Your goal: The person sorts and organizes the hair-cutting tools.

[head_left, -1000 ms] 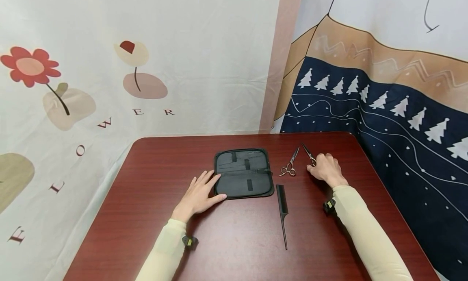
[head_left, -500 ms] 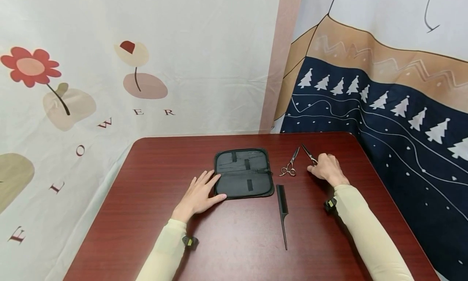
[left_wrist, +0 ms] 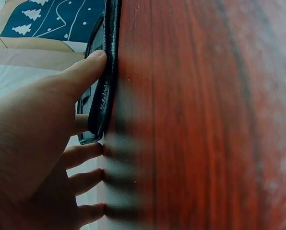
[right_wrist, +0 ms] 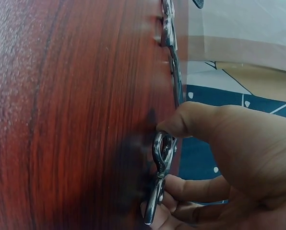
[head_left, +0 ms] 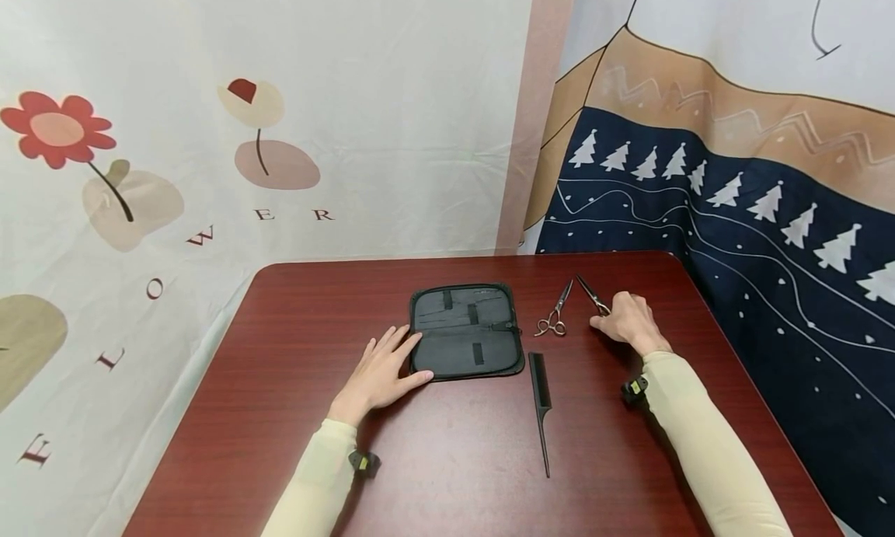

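Edging slightly farther right of the case (head_left: 447, 357), the right hand (head_left: 629, 322) pinched the outer scissors (head_left: 591, 294) (the left hand (head_left: 377, 375), fingers (head_left: 387, 340) spread, touched the case's left edge).

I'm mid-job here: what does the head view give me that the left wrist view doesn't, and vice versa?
Only head: the comb, the free scissors, and the right hand gripping the other scissors by the handles.
Only left wrist: whitish marks on the black case's rim, seen side-on.
Both: the table, tree-print curtain, and left hand touching the case.
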`<action>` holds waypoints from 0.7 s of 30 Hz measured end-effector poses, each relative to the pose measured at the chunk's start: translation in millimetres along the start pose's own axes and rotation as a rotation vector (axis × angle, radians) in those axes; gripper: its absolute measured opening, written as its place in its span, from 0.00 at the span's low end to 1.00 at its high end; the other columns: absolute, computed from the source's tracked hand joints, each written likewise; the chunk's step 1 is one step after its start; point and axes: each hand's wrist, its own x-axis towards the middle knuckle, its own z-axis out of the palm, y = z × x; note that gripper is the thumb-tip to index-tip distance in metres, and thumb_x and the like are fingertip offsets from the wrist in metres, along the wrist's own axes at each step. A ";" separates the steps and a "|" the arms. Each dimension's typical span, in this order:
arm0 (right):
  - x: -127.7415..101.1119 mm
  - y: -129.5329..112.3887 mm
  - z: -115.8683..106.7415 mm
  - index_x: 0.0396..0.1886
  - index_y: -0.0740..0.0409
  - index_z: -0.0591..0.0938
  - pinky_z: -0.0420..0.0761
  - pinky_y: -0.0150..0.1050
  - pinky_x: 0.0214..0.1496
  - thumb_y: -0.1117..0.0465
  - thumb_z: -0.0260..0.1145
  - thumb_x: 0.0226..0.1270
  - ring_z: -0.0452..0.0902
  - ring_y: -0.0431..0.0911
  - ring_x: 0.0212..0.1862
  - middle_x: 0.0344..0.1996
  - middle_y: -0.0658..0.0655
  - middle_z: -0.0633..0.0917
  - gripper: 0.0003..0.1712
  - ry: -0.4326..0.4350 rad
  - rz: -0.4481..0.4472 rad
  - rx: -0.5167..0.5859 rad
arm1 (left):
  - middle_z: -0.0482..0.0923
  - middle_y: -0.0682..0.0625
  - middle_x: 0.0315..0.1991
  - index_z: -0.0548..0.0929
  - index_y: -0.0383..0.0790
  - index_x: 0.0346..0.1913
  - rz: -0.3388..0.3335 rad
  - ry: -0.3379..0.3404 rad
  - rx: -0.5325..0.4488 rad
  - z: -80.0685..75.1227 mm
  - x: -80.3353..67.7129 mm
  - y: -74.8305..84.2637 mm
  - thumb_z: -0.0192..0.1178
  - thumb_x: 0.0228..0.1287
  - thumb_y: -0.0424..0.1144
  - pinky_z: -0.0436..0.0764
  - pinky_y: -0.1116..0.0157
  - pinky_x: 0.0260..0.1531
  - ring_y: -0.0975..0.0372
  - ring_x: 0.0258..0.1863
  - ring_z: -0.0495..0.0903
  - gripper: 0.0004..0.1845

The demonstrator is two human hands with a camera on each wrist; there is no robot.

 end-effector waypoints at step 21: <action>-11.4 3.2 -6.4 0.17 0.56 0.79 0.74 0.45 0.36 0.51 0.75 0.69 0.75 0.57 0.34 0.29 0.59 0.75 0.24 0.191 -0.066 0.049 | 0.60 0.34 0.90 0.70 0.46 0.88 0.004 -0.002 0.017 -3.2 -1.4 4.5 0.61 0.78 0.73 0.50 0.26 0.88 0.35 0.92 0.54 0.49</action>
